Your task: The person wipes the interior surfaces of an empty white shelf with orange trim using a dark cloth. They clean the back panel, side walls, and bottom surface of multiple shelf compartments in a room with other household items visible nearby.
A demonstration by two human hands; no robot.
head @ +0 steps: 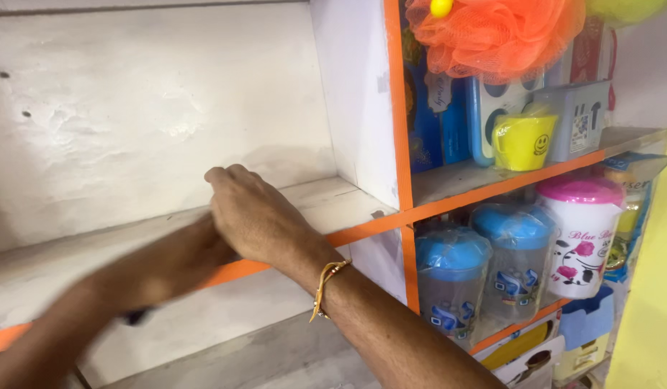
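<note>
Shelf board (pixel 326 198), white with an orange front edge, runs across the middle of the view, and both hands meet right at that edge. The right hand (pixel 258 216) is curled, knuckles up, fingers bent over the front of the board; a thin gold cord bracelet (pixel 325 288) sits on the wrist. The left hand (pixel 204 252) is blurred and tucked under the right one, so I cannot tell whether its fingers are spread or closed. Below them, a second white shelf level (pixel 225 346), looking scuffed and dusty.

Behind the hands, the back wall (pixel 132 115) of the compartment is rough, patchy white paint with a few small holes. A white upright divider (pixel 358 94) with an orange edge closes the compartment on the right.

Past that divider, the neighbouring compartments are packed. Lower one: two clear plastic tumblers with blue lids (pixel 452 281), wrapped in film, and beside them a white jar with a pink lid (pixel 584 234) and flower print. Upper one: a yellow mug (pixel 524 140) with a smiley face, a grey box (pixel 579 119) just beside it, and an orange mesh bath sponge (pixel 495 32) hanging above.
</note>
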